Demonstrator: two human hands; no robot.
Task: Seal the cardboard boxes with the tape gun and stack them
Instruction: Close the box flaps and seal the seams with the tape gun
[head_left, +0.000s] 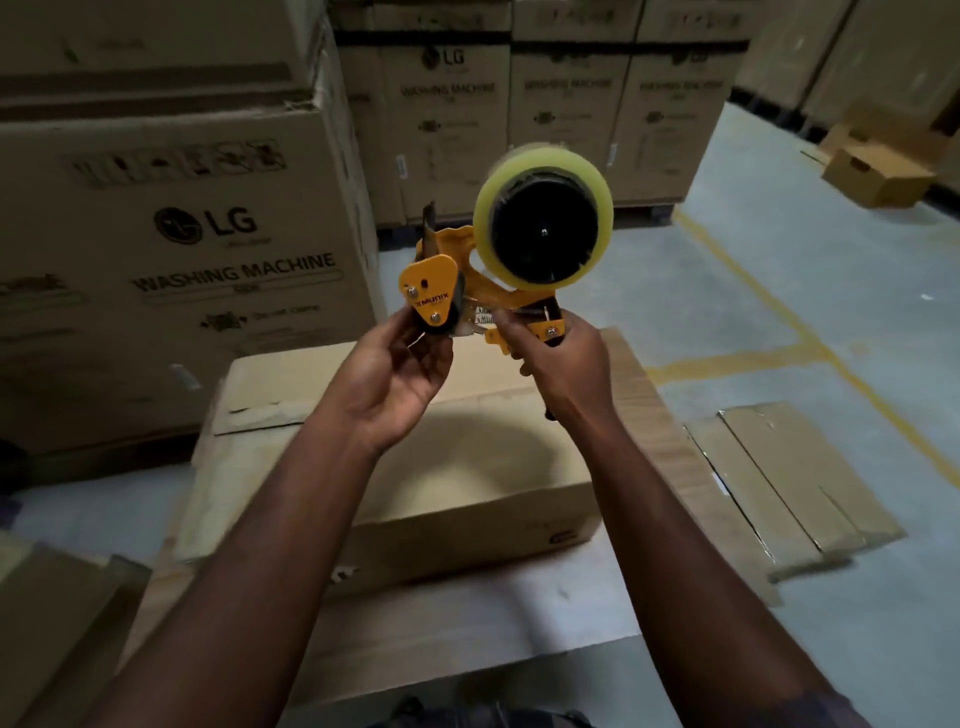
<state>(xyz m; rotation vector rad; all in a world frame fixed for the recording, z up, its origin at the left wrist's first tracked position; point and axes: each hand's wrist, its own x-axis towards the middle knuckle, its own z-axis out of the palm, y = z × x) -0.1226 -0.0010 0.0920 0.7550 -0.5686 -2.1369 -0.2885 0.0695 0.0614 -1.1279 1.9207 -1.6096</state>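
Note:
An orange tape gun (483, 283) with a clear tape roll (543, 226) is held up in front of me, above a closed brown cardboard box (441, 462) on the floor. My right hand (563, 358) grips the gun's handle from below. My left hand (400, 379) pinches the gun's front roller end with its fingertips. The box's top flaps are folded down, one flap edge showing at its left. I cannot tell whether tape lies on the box.
Tall washing machine cartons (171, 249) stand to the left and behind (566, 119). Flattened cardboard (795, 483) lies on the floor at right, a small open box (878, 171) far right. Another carton corner (57, 618) is at lower left. Yellow floor lines (800, 332) run right.

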